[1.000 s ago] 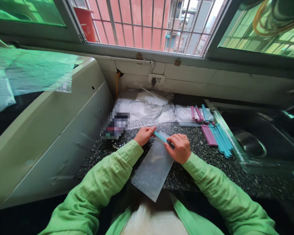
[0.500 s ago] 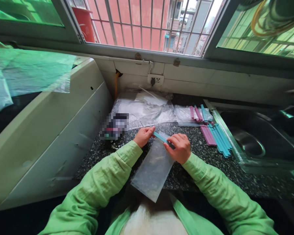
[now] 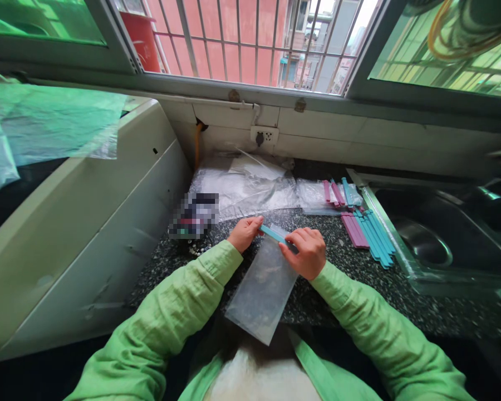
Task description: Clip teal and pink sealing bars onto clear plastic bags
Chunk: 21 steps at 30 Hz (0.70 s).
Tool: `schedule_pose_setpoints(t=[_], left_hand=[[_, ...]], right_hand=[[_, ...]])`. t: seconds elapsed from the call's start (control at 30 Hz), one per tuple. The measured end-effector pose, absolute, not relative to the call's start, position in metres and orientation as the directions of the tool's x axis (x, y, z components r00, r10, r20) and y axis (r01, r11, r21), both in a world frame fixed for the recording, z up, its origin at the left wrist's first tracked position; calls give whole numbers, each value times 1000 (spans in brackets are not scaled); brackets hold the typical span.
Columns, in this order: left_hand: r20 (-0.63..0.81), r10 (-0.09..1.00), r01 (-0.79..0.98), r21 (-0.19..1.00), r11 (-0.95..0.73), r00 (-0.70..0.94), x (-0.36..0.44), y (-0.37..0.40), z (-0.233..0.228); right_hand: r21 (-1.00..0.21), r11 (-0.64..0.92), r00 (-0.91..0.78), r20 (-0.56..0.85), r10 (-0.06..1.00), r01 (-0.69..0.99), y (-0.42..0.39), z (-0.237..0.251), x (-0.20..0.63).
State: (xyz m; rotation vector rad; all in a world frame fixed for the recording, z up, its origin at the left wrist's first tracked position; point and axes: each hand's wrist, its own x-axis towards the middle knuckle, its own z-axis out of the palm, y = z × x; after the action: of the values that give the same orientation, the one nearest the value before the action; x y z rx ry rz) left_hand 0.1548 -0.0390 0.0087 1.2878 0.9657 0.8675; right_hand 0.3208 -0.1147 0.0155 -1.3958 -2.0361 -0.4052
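My left hand (image 3: 245,234) pinches the left end of a light-blue bag sealing clip (image 3: 272,233). Around the clip's right end, the fingers of my right hand (image 3: 307,252) are closed, with the thumb underneath. A translucent plastic bag (image 3: 261,295) hangs from the clip down toward me, past the counter's front edge. Its top edge lies along the clip; whether the clip is fully closed over it I cannot tell. On the right of my hands, pink clips (image 3: 354,230) and blue clips (image 3: 376,239) lie side by side on the counter.
Clear plastic bags (image 3: 246,186) are spread at the back of the speckled dark counter (image 3: 329,301). A smaller bag pack (image 3: 315,196) bears several clips. A blurred-out item (image 3: 195,216) lies left. The sink (image 3: 442,234) is at right, a pale appliance (image 3: 121,195) at left.
The bag's lower end has swung slightly to the right. Both hands keep their hold on the clip in nearly the same place.
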Motion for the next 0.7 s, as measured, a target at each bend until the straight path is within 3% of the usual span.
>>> schedule_pose_setpoints(t=[0.7], left_hand=[[-166, 892, -90, 971, 223, 420, 153, -35, 6]], right_hand=[[-102, 375, -222, 652, 725, 922, -112, 17, 324]])
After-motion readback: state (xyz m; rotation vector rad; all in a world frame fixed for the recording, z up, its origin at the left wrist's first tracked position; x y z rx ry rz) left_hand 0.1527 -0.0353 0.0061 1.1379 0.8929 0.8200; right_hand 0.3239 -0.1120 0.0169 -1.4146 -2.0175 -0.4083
